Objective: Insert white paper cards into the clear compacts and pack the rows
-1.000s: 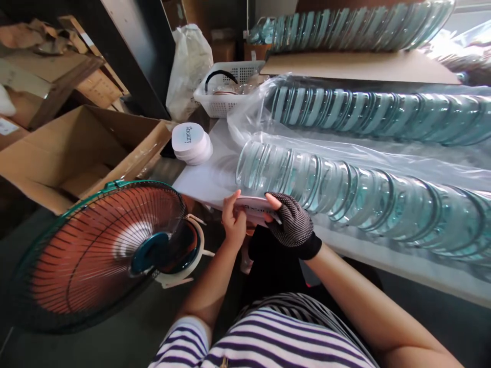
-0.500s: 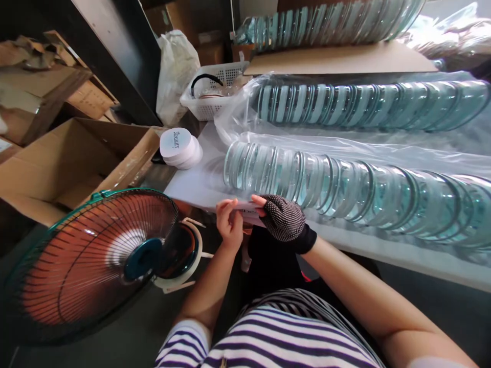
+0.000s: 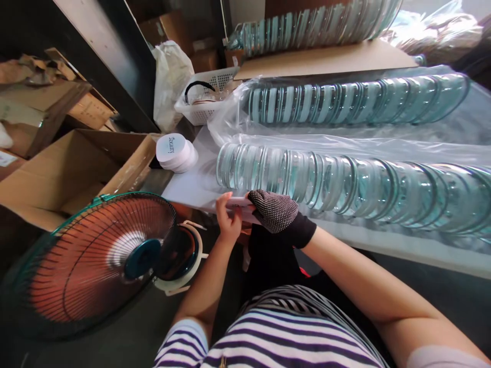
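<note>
Between my hands, at the table's near edge, is a thin white printed piece (image 3: 238, 202), seen nearly edge-on; it resembles the printed white lids nearby. My bare left hand (image 3: 227, 219) pinches its left end between thumb and fingers. On the right end, my right hand (image 3: 273, 209), in a dark dotted fingerless glove, is closed; its fingertips are mostly hidden. A long row of nested clear glass bowls (image 3: 314, 181) lies on its side just beyond my hands. To the left, a small stack of white lids (image 3: 172, 148) with lettering sits on the table.
Two more rows of nested glass (image 3: 356, 102) lie farther back, over plastic film and cardboard (image 3: 326, 59). A white basket (image 3: 203, 112) stands at the back left. An open cardboard box (image 3: 72, 168) and a large fan (image 3: 99, 260) are on my left.
My right hand has shifted slightly left and turned, its fingertips now less visible. The view has moved a little to the right. Both hands keep hold of the white piece.
</note>
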Motion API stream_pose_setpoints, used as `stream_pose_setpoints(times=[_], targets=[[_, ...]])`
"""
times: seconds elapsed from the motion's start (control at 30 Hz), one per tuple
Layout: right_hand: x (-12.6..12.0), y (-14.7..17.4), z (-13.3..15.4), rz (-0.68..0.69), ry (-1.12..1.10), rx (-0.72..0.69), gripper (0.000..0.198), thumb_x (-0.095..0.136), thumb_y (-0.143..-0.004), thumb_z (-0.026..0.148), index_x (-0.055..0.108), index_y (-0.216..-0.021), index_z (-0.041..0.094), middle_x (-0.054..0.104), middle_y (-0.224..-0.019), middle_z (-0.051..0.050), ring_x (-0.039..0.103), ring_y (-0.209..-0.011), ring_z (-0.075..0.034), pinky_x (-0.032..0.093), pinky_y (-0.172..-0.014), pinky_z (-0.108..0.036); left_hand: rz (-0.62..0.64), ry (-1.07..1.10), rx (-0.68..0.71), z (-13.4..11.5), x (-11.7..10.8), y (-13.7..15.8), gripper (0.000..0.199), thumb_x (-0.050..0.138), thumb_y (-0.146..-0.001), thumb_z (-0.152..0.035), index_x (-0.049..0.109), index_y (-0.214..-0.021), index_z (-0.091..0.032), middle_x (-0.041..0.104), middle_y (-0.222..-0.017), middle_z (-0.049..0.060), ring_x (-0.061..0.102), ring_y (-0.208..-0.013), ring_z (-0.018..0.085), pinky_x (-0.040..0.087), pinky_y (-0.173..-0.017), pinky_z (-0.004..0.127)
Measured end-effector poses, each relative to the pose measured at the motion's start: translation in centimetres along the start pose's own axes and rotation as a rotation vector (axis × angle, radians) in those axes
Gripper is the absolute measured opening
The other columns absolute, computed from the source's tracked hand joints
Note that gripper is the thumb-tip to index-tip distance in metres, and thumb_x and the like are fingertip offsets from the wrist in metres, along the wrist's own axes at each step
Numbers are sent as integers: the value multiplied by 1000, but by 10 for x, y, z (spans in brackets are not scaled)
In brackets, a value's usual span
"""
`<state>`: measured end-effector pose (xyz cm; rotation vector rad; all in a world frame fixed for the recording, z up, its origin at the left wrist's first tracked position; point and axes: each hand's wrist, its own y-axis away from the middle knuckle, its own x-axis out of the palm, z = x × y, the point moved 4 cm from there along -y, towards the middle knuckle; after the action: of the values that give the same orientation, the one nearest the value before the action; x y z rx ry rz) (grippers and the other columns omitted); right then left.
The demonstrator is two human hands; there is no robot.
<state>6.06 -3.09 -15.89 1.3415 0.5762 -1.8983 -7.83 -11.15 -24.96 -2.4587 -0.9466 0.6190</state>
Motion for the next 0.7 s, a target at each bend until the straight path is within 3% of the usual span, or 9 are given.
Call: stream_pose_setpoints(times=[0.13,0.2,0.23,0.33,0.43,0.57,0.7], targets=[[-1,1,0,4,-40,63,27,53,-93,34,64,-113,20,73,-101,-10,70,-85,-24,44,-65,-29,-62,156,-181,-6,1,7,73,65,-85,-36,34,-150,-26,44,-149,17,50,-135,27,41,-111,43],[1,1,-9,-73,-190,137,26,52,-93,33,63,-111,18,73,-99,-11,68,-83,-22,44,-66,-29,-149,270,-350,-14,3,11,87,72,-80,-40,26,-154,-29,36,-158,15,42,-142,27,41,-111,39],[1,2,-15,-133,-301,183,25,52,-92,33,62,-109,18,72,-97,-11,66,-81,-21,44,-66,-29,-177,344,-446,-20,6,14,87,74,-78,-42,30,-152,-29,39,-156,14,43,-142,26,44,-108,37],[-1,11,-36,-345,-682,287,25,57,-85,40,58,-97,18,67,-87,-6,59,-74,-19,45,-63,-29,-110,601,-716,-39,22,24,63,79,-74,-51,59,-127,-23,67,-125,11,65,-117,23,54,-94,32],[-9,33,-53,-423,-913,292,32,59,-81,51,55,-86,20,60,-78,-1,52,-70,-16,44,-58,-28,11,749,-835,-61,34,30,49,84,-66,-53,70,-96,-17,75,-92,7,72,-84,19,59,-78,30],[-32,79,-65,-274,-1030,240,39,62,-81,56,63,-82,17,64,-78,-3,56,-74,-17,48,-65,-31,240,834,-935,-83,39,39,43,89,-61,-46,73,-87,-16,75,-80,6,72,-72,20,61,-72,34],[-37,120,-75,-4,-1379,246,47,69,-80,54,72,-104,14,72,-89,-8,66,-82,-21,54,-73,-34,512,951,-919,-103,49,49,52,92,-51,-52,77,-88,-18,77,-85,9,73,-79,25,61,-75,38]])
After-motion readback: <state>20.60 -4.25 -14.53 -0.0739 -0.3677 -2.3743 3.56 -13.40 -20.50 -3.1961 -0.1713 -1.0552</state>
